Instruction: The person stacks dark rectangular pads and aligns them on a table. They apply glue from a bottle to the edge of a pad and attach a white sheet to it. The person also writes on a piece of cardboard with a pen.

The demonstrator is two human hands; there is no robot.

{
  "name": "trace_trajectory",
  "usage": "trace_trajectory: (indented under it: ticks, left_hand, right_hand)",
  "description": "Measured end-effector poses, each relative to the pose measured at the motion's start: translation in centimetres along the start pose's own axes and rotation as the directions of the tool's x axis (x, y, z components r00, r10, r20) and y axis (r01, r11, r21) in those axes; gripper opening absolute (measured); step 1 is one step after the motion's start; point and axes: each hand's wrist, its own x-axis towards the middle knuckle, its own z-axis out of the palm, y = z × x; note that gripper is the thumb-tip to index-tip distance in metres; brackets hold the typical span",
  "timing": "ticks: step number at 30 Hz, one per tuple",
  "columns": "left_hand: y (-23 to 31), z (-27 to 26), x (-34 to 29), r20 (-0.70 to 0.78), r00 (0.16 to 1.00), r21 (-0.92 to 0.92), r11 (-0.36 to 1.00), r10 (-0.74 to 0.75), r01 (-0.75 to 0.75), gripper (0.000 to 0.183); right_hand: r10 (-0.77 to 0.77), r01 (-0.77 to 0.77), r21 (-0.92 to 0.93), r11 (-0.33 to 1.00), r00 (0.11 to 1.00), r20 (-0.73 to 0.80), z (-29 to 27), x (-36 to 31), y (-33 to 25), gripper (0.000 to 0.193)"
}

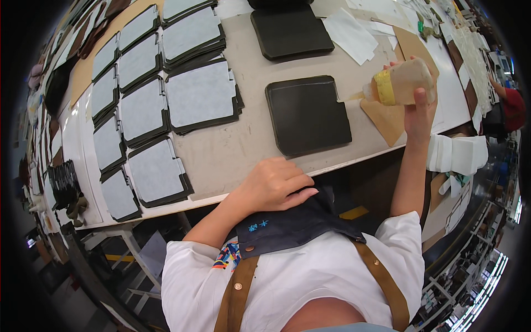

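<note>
My right hand [420, 113] is wrapped round a clear plastic squeeze bottle [404, 82] that has yellow tape near its neck and pale liquid inside. The bottle lies tilted on its side in the air, its thin nozzle pointing left at the notched right edge of a flat black panel [310, 116]. Whether the tip touches the panel, I cannot tell. By the table's front edge, my left hand [279, 182] rests against my dark apron [310, 229], fingers loosely bent, thumb a little apart, and nothing seen in it.
Stacks of black-edged panels with light grey faces [200, 94] stand in rows on the left of the table [221, 160]. Another black panel [290, 30] lies farther back, beside white sheets [351, 36]. Brown board [387, 122] lies under the bottle. Another person's red sleeve [513, 108] shows far right.
</note>
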Motion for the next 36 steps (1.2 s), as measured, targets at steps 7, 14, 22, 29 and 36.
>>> trace_trajectory:
  ticks: [7,14,22,29,36]
  left_hand:
    - [0.0,0.1,0.1,-0.004,1.0,-0.012,1.0,-0.001,0.001,0.014]
    - [0.1,0.0,0.2,0.005,1.0,-0.009,1.0,-0.014,0.014,0.014]
    - [0.1,0.0,0.3,0.018,1.0,-0.002,1.0,-0.021,0.021,0.013]
    - [0.3,-0.3,0.4,0.046,0.998,0.017,0.999,-0.033,0.032,0.014]
    - [0.5,-0.4,0.7,0.045,0.998,0.036,0.999,-0.035,0.034,0.014]
  right_hand:
    - [-0.044,0.044,-0.042,0.998,0.999,-0.008,0.1,-0.5,-0.7,0.084]
    - [-0.054,0.053,-0.043,0.998,0.998,-0.012,-0.4,-0.9,-1.0,0.084]
    - [-0.04,0.038,-0.059,0.998,0.999,-0.029,-0.7,-1.8,-1.0,0.085]
    - [-0.02,0.019,-0.045,0.999,1.0,-0.007,-0.9,-2.7,-1.4,0.086]
    - [-0.033,0.033,-0.031,0.999,0.999,-0.01,-0.5,-2.5,-0.8,0.088]
